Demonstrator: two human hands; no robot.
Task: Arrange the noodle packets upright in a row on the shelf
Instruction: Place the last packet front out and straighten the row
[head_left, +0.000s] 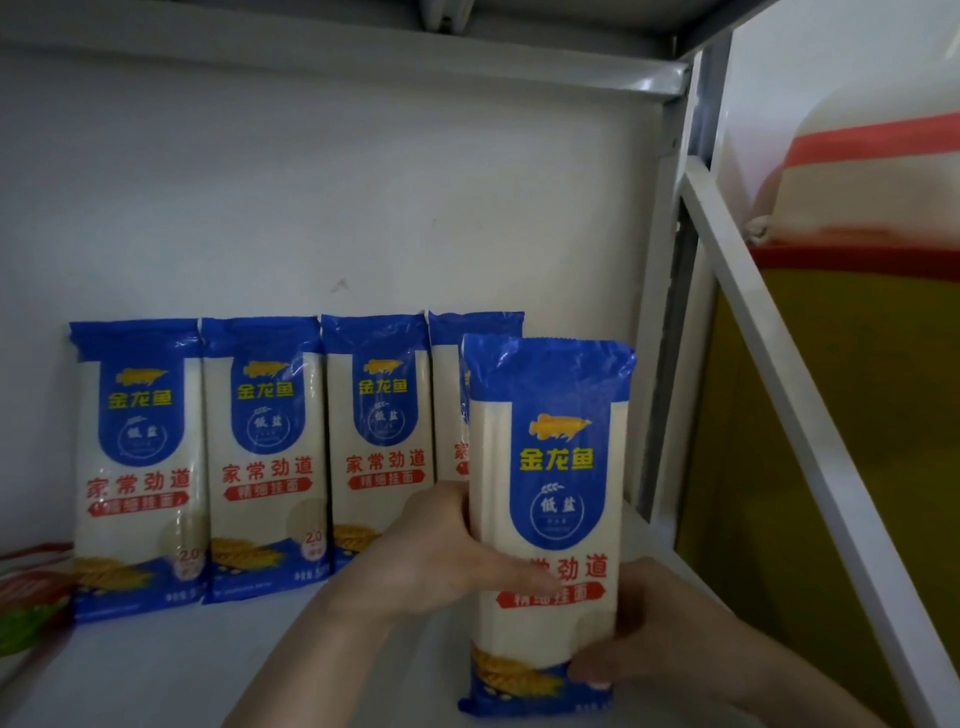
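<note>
White shelf (171, 670), pale wall (311, 182), upright packets (265, 457), grey frame (670, 312)

At the far left edge, a red and green package (28, 597) lies low, blurred and cut off by the frame. To the right, past a white slanted bar (810, 395), sits what looks like a large sack (862, 171), pale with a red band, above a yellow-olive panel (810, 467).
</note>
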